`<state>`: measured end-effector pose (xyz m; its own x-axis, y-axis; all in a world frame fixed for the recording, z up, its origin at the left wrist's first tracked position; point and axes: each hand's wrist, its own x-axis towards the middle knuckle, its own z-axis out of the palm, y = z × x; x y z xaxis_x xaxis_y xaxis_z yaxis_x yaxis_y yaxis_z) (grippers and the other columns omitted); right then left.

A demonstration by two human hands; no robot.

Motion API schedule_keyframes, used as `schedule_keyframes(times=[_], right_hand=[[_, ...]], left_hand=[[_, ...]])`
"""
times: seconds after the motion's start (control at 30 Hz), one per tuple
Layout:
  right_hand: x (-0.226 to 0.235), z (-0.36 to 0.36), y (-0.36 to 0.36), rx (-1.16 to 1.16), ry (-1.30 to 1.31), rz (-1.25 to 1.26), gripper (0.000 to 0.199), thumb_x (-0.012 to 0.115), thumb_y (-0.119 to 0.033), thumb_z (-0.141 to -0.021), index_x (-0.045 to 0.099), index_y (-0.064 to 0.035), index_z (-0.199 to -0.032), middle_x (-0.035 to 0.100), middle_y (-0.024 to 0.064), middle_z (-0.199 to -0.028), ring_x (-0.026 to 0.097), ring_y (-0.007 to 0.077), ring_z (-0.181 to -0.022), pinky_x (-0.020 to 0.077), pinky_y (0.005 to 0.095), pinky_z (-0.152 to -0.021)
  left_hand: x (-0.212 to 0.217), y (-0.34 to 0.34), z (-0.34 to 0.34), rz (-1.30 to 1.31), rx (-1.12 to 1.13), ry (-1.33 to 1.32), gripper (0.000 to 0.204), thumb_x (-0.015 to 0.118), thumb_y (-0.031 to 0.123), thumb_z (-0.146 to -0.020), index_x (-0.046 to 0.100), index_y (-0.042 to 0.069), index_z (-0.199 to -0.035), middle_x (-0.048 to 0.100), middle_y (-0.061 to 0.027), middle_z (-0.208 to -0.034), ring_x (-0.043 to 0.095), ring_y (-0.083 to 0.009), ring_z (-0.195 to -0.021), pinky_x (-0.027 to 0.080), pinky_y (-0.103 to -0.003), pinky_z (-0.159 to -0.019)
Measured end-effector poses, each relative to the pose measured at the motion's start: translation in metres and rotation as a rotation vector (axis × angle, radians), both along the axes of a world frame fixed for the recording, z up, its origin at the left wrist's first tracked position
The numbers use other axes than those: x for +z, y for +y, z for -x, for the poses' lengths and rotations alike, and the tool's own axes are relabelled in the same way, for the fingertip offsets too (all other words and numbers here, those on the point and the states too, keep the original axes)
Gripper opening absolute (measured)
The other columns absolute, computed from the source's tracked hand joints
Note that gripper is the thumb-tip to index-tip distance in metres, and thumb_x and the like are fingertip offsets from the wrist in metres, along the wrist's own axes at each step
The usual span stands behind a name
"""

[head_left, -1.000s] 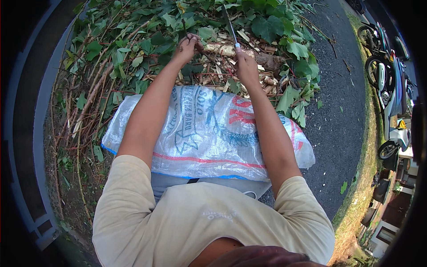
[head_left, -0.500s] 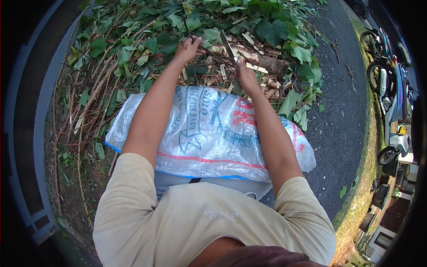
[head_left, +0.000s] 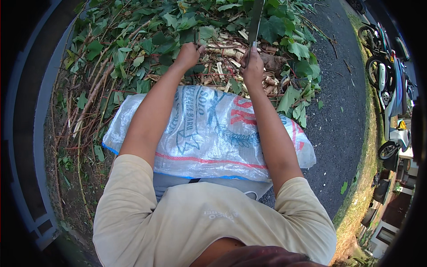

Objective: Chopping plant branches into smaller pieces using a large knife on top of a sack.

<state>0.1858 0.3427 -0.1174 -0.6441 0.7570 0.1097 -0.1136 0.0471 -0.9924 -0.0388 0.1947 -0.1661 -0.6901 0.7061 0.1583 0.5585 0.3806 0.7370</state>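
Observation:
In my right hand (head_left: 253, 67) is the handle of a machete (head_left: 255, 22), its long dark blade pointing up and away from me. My left hand (head_left: 187, 56) is closed at the edge of the leaves, around what looks like a thin branch, mostly hidden by the fingers and foliage. Between and beyond my hands lies a thick log (head_left: 273, 62), its pale wood exposed in places. Chopped wood pieces and chips (head_left: 219, 68) are scattered around it, nearer to me.
A white woven sack (head_left: 209, 147) covers my lap. Green leaves (head_left: 155, 42) surround the log, and long cut branches (head_left: 95, 91) pile up on the left. Grey asphalt (head_left: 333, 111) runs along the right, with parked motorbikes (head_left: 391, 102) beyond a grass strip.
My right hand has swung the machete upward and slightly right, away from the branch. The left hand has turned and dropped slightly; its dark branch shows less.

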Motion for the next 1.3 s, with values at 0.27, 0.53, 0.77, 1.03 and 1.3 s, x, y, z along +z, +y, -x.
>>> schedule_keyframes(times=[0.27,0.53,0.77,1.03,1.3], right_hand=[[-0.063,0.006,0.008,0.165,-0.565,0.286,0.067,0.045,-0.06,-0.105,0.065,-0.0009,-0.082,0.063,0.01,-0.071,0.062,0.0221,-0.063,0.0456,0.0393,-0.057],[0.026,0.0,-0.01,0.162,-0.072,0.149,0.054,0.043,-0.058,-0.108,0.052,-0.0075,-0.09,0.046,0.0003,-0.066,0.039,0.0085,-0.05,0.0299,0.0266,-0.045],[-0.059,0.007,-0.005,0.027,-0.293,-0.33,0.06,0.042,-0.058,-0.109,0.054,-0.0051,-0.083,0.05,0.0043,-0.066,0.049,0.0136,-0.056,0.04,0.031,-0.052],[-0.077,0.006,0.014,0.179,-0.427,-0.166,0.062,0.048,-0.065,-0.103,0.056,-0.0084,-0.079,0.047,0.0002,-0.061,0.042,0.0142,-0.047,0.0316,0.0334,-0.043],[0.032,0.007,-0.013,0.172,0.266,-0.039,0.058,0.041,-0.061,-0.108,0.048,-0.0067,-0.091,0.042,-0.0008,-0.067,0.036,0.0073,-0.055,0.029,0.0243,-0.049]], left_hand=[[0.004,-0.003,-0.018,0.041,0.02,0.072,0.033,0.068,0.03,-0.1,0.078,0.0,-0.108,0.078,-0.0172,-0.089,0.075,-0.0316,-0.085,0.056,-0.041,-0.08],[0.002,0.0,-0.015,0.097,0.02,-0.035,0.034,0.066,0.033,-0.101,0.079,0.002,-0.104,0.078,-0.0116,-0.084,0.076,-0.0272,-0.083,0.057,-0.039,-0.078],[-0.012,0.01,-0.008,0.028,0.019,-0.154,0.039,0.061,0.035,-0.102,0.079,0.0,-0.102,0.078,-0.0085,-0.081,0.076,-0.0208,-0.076,0.057,-0.036,-0.076],[-0.033,0.006,0.0,0.007,-0.025,-0.141,0.042,0.062,0.035,-0.101,0.076,-0.005,-0.104,0.078,-0.0097,-0.082,0.075,-0.0165,-0.073,0.058,-0.032,-0.07],[-0.042,0.008,0.009,-0.058,-0.004,-0.241,0.039,0.064,0.031,-0.101,0.074,-0.007,-0.101,0.077,-0.0111,-0.082,0.074,-0.0168,-0.069,0.059,-0.031,-0.068]])
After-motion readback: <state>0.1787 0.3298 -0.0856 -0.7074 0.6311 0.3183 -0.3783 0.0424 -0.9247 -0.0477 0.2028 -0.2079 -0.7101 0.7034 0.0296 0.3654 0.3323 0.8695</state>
